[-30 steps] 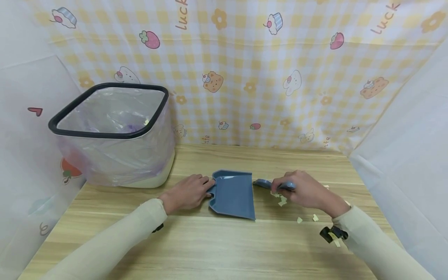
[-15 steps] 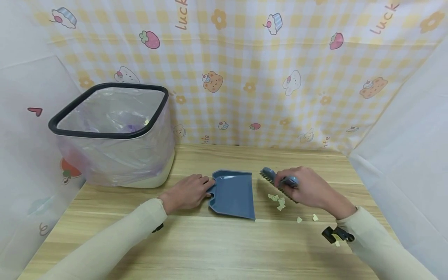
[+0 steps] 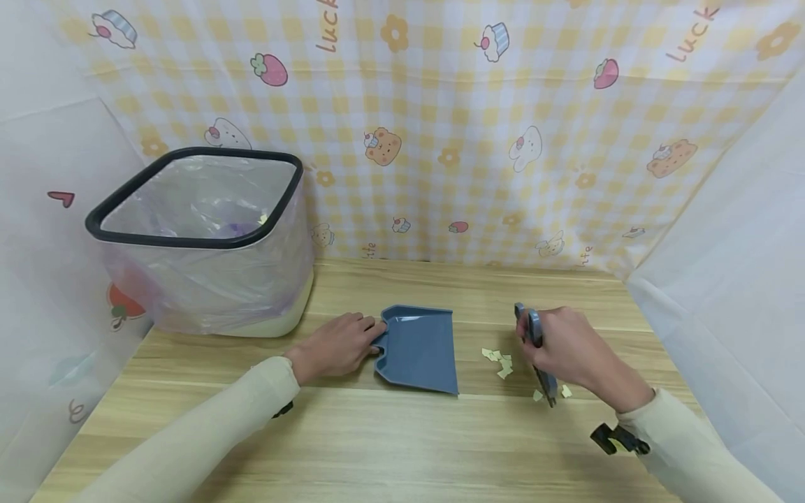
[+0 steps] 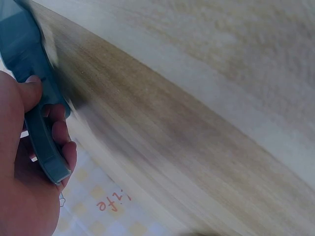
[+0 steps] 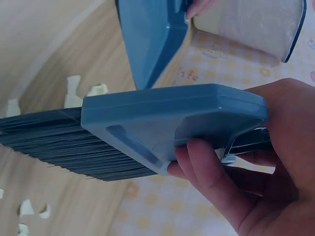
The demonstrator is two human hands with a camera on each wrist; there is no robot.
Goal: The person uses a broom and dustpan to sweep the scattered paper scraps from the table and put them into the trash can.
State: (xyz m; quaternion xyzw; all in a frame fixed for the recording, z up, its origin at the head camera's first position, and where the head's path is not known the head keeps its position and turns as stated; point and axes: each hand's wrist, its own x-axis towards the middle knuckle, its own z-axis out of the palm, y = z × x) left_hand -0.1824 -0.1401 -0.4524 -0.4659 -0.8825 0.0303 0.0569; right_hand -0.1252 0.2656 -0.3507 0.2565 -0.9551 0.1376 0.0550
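Observation:
My left hand (image 3: 342,344) grips the handle of a blue-grey dustpan (image 3: 418,351), which lies on the table with its wide mouth facing right. In the left wrist view the fingers curl round the dustpan handle (image 4: 43,140). My right hand (image 3: 575,349) holds a small hand brush (image 3: 544,377) by its handle, right of the dustpan. Dark bristles (image 5: 64,145) show in the right wrist view. Between brush and dustpan lies a cluster of pale yellow paper scraps (image 3: 501,362). Other scraps (image 3: 566,391) lie beside the brush, on either side of it.
A bin (image 3: 277,325) with a black rim and a clear liner stands at the back left of the wooden table (image 3: 377,447). A checked curtain (image 3: 415,91) hangs along the back, and white sheets (image 3: 742,307) close off both sides.
My right hand has carried the brush rightward, away from the dustpan mouth, and turned it so that it points toward the front. The left hand and the dustpan stay put.

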